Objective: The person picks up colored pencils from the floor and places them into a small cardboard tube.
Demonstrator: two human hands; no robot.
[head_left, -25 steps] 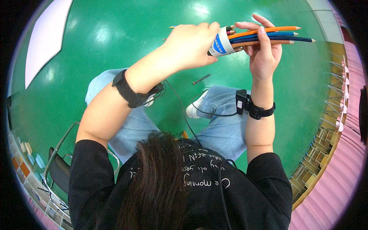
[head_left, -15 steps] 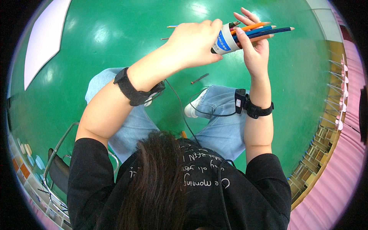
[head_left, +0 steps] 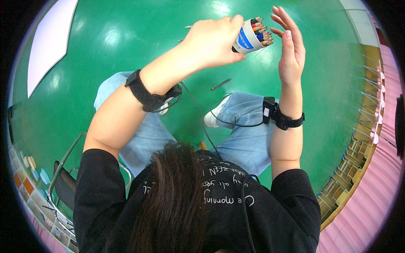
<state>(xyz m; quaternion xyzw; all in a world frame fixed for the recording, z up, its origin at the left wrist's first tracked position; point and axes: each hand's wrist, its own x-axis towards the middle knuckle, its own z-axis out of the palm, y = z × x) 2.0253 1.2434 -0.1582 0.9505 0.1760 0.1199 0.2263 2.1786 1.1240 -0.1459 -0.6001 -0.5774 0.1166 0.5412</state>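
My left hand (head_left: 217,42) is wrapped round a white and blue cylindrical pencil tub (head_left: 252,39), tipped on its side with its mouth toward the right. Inside it sit several colored pencils (head_left: 262,33), their sharpened tips just past the rim. Just right of those tips is my right hand (head_left: 291,48), fingers stretched out, holding nothing and apart from the tub. Beyond my left hand, the ends of two thin sticks (head_left: 188,27) show on the green floor; the rest is hidden. A thin dark stick, perhaps a pencil (head_left: 221,84), lies on the floor between my feet.
A white panel (head_left: 48,48) stands at the far left. A chair (head_left: 65,185) with a metal frame is at the near left. Wooden shelving (head_left: 344,175) and a pink curtain (head_left: 367,198) line the right. Cables (head_left: 202,118) run from my wrist straps past my legs.
The pencils that stuck far out of the tub have slid deeper into it. My right hand has let go, moved right and opened. My left hand keeps its hold.
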